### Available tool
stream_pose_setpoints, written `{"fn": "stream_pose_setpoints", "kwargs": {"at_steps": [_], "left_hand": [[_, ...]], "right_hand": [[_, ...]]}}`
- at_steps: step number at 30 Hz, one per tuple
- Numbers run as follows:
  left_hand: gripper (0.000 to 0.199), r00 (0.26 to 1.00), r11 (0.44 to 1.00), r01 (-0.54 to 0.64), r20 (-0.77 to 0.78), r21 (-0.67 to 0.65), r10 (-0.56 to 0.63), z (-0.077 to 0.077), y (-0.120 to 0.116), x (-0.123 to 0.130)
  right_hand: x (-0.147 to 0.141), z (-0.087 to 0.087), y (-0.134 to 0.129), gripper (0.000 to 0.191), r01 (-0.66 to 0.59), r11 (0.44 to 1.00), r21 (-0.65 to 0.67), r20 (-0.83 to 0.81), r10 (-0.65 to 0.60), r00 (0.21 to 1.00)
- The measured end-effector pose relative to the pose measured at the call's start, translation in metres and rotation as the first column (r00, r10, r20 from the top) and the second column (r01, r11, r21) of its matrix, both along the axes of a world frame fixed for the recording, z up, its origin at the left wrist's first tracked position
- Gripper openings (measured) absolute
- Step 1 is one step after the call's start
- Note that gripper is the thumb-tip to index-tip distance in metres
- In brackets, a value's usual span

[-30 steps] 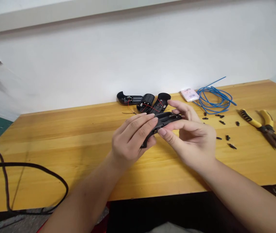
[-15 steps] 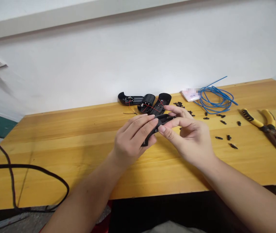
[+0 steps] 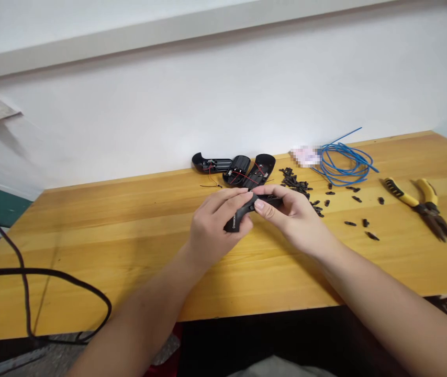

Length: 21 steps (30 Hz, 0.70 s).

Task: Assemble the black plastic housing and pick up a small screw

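Observation:
A curved black plastic housing (image 3: 233, 222) with white lettering is held between my two hands above the table. My left hand (image 3: 216, 220) wraps around its left part, fingers over the top. My right hand (image 3: 291, 213) grips the other end, its thumb pressed on the near side and the fingers behind. Much of the housing is covered by my fingers. Just beyond my hands stand open black shells with red wires: a hooked one (image 3: 212, 164), a middle one (image 3: 237, 170) and a right one (image 3: 261, 170).
Small black parts (image 3: 296, 182) lie heaped and scattered right of my hands. A coil of blue wire (image 3: 345, 163) rests beside a blurred packet (image 3: 305, 156). Yellow-handled pliers (image 3: 429, 207) lie far right. A black cable (image 3: 62, 276) loops over the left of the wooden table (image 3: 129, 225).
My right hand's raised fingers have come down onto the housing, closing in on it. The heap of small black parts shows more. The view has shifted slightly.

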<state>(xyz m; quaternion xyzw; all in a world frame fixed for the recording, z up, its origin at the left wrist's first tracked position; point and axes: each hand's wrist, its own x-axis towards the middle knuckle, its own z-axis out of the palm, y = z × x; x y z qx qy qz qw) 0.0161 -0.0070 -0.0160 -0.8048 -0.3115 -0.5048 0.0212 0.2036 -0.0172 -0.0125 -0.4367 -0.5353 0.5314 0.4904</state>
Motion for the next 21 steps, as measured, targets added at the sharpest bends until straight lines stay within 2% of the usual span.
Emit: {"fn": "stream_pose_setpoints", "kwargs": {"at_steps": [2,4,8,10,15,19,21], "left_hand": [[0.045,0.999,0.991,0.038,0.017,-0.129,-0.036,0.002,-0.002,0.0],[0.051,0.996,0.959,0.088,0.02,-0.269,-0.085,0.003,-0.004,-0.001],[0.039,0.994,0.879,0.106,0.058,-0.465,-0.089,-0.001,-0.001,-0.001],[0.038,0.992,0.858,0.127,0.072,-0.498,-0.106,-0.006,0.003,-0.001],[0.048,0.96,0.813,0.262,0.05,-0.521,-0.277,-0.014,0.012,-0.005],[0.058,0.907,0.783,0.366,0.004,-0.503,-0.422,-0.008,0.016,-0.016],[0.063,0.88,0.78,0.415,-0.012,-0.468,-0.475,-0.002,0.016,-0.021]], "right_hand": [[0.002,0.0,0.003,0.05,0.022,1.0,-0.02,-0.017,-0.022,1.0],[0.002,-0.001,0.004,0.048,0.074,0.997,0.013,0.009,-0.074,0.997],[0.002,-0.007,0.005,0.045,0.169,0.98,0.109,0.123,-0.182,0.976],[0.002,-0.009,0.005,0.044,0.192,0.971,0.143,0.143,-0.213,0.967],[0.005,-0.011,0.003,0.032,0.214,0.927,0.307,0.174,-0.276,0.945],[0.007,-0.006,-0.005,0.02,0.149,0.879,0.454,0.215,-0.271,0.938],[0.01,-0.002,-0.009,0.016,0.095,0.816,0.57,0.245,-0.279,0.928]]}}
